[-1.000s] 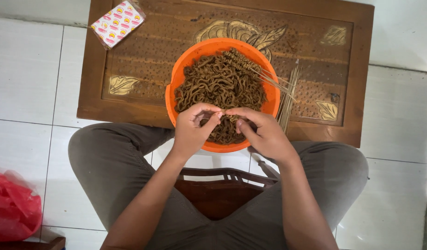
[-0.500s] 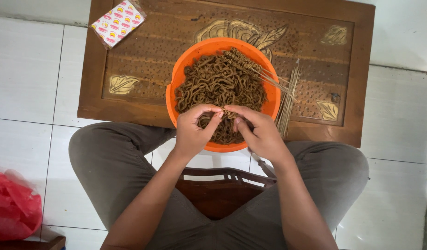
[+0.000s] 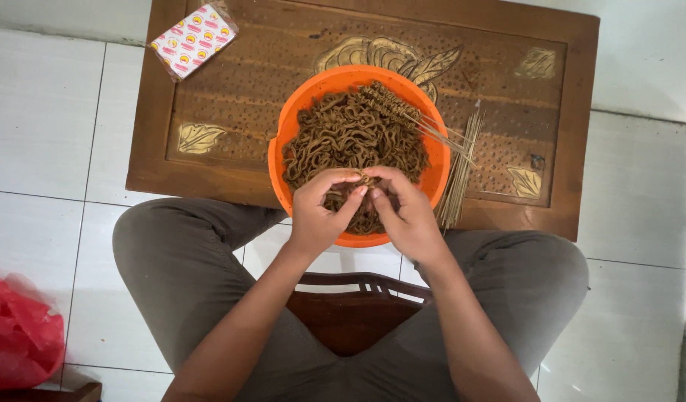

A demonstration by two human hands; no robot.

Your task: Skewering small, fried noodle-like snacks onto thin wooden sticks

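Observation:
An orange bowl point(image 3: 307, 106) full of brown curly strips point(image 3: 343, 138) stands on a low carved wooden table point(image 3: 238, 89). My left hand point(image 3: 318, 212) and my right hand point(image 3: 406, 212) meet over the bowl's near side, fingertips pinching one brown strip point(image 3: 367, 179) between them. Several filled skewers point(image 3: 402, 112) lie across the bowl's far right rim. A bundle of bare bamboo sticks point(image 3: 462, 175) lies on the table just right of the bowl.
A small patterned packet point(image 3: 193, 39) lies at the table's far left corner. A red plastic bag point(image 3: 19, 335) sits on the white tiled floor at lower left. I sit on a dark wooden stool point(image 3: 343, 316), knees either side.
Both hands have closed in tighter over the same spot, working the strip between the fingertips. The bowl and sticks have not moved.

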